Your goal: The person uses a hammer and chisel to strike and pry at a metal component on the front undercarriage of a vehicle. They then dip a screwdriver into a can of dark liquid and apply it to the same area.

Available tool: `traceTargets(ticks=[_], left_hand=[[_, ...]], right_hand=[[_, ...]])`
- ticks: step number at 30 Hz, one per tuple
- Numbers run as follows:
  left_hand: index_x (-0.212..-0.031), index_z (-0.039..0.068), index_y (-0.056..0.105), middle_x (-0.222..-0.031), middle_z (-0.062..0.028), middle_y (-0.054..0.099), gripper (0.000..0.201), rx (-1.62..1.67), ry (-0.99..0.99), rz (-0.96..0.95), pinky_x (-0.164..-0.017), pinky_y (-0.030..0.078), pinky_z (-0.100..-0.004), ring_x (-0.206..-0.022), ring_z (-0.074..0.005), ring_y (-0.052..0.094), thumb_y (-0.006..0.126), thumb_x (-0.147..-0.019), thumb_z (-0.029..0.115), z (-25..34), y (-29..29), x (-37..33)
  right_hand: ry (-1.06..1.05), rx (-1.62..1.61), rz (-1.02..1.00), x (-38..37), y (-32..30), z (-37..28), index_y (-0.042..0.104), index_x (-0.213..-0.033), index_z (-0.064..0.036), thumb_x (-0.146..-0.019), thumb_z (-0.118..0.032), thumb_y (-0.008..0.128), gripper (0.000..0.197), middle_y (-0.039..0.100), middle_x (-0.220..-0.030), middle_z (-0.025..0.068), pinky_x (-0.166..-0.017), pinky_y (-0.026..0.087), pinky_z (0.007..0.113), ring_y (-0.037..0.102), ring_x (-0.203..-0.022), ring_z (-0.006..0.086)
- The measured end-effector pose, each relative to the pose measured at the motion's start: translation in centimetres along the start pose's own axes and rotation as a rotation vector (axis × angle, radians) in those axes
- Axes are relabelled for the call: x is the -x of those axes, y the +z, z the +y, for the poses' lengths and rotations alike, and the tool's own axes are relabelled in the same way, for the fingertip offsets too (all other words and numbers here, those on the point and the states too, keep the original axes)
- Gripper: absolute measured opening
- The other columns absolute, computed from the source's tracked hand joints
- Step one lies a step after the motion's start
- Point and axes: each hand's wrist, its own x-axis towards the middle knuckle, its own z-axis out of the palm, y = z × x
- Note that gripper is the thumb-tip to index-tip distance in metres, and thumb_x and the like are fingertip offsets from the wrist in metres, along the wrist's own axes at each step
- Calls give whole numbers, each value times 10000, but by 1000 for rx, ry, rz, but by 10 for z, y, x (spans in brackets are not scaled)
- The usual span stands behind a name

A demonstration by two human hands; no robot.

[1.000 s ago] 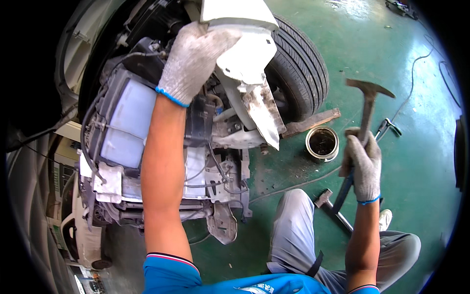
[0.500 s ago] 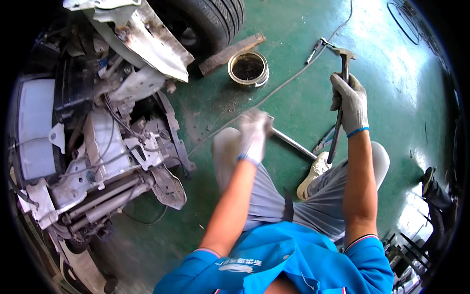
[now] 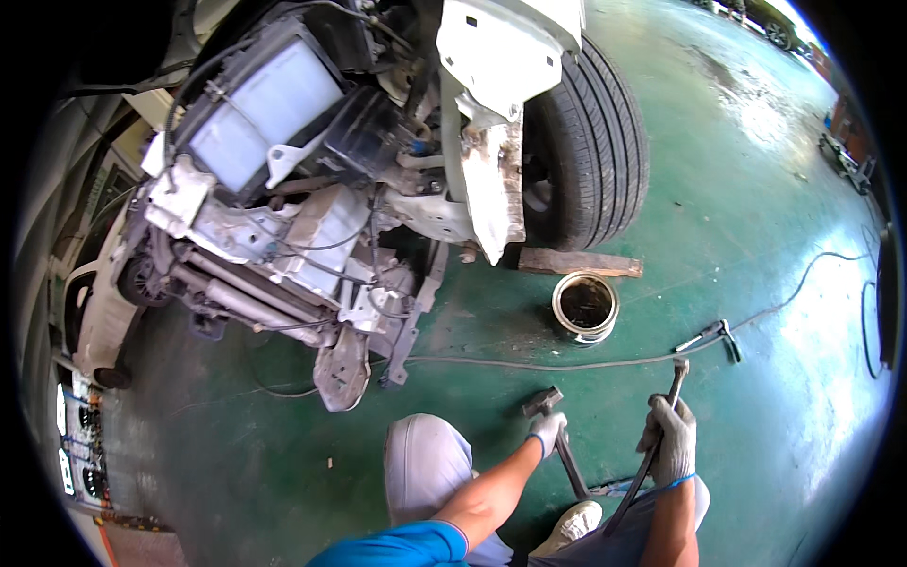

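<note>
My left hand point(image 3: 548, 432), in a pale work glove, is closed round a hammer point(image 3: 541, 402) just below its blocky metal head. The handle point(image 3: 570, 463) slants down toward my shoe. My right hand point(image 3: 674, 444), gloved too, grips a long dark bar-like tool point(image 3: 678, 378) with a short, flared metal end upward. Its lower end runs down beside my leg. The two tools are apart, both above the green floor. A blue-handled tool point(image 3: 619, 487) lies on the floor between them, partly hidden.
A stripped car front point(image 3: 302, 236) with bare metal brackets stands at the left, with its tyre point(image 3: 600, 151) at the far middle. A wooden block point(image 3: 581, 262) and an open tin point(image 3: 586, 307) are nearby. A cable point(image 3: 529, 364) crosses the floor past a metal hand tool point(image 3: 713, 335).
My view has swung up and left, showing more of the car. The hammer's head now shows above my left hand, which was blurred before. My right hand keeps its grip.
</note>
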Motion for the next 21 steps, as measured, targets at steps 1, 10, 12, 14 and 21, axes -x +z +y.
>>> traceTargets(ticks=[1, 10, 12, 14, 21], left_hand=[[-729, 95, 544, -592, -48, 529, 141, 141, -63, -174, -449, 472, -402, -476, -207, 557, 669, -785, 126, 22, -8, 15], [-973, 89, 553, -675, -16, 575, 144, 98, 881, -109, -484, 471, -294, -501, -134, 563, 683, -911, 86, 133, 43, 273], [-952, 82, 574, -656, -13, 571, 145, 98, 1030, -184, -496, 473, -283, -497, -135, 561, 698, -928, 152, 193, 46, 336], [-933, 76, 595, -625, -15, 560, 166, 6, 1135, -152, -483, 469, -285, -487, -142, 554, 689, -940, 212, 246, 38, 375], [-900, 60, 603, -638, -13, 552, 227, -163, 1291, 131, -411, 441, -291, -443, -125, 514, 724, -931, 250, 340, 51, 428]], right_hand=[[0, -35, -21, -6, -1, 2, 611, -1052, -22, -964, -251, 658, 250, 499, -686, -7, -412, 448, 275, 465, -461, 96], [-464, -215, -182, -46, 51, -88, 545, -1317, 34, -1041, -300, 605, 438, 535, -718, 7, -449, 448, 239, 494, -494, 87], [-591, -352, -248, -21, 73, -117, 478, -1411, 54, -1065, -307, 568, 508, 563, -741, 24, -455, 444, 233, 511, -497, 94], [-493, -270, -445, -15, 71, -114, 552, -1280, 39, -1060, -351, 572, 449, 545, -696, 18, -426, 435, 250, 495, -462, 102], [-459, -103, -492, 9, 107, -123, 613, -1143, -6, -1038, -248, 604, 263, 574, -698, 18, -463, 438, 249, 518, -499, 88]])
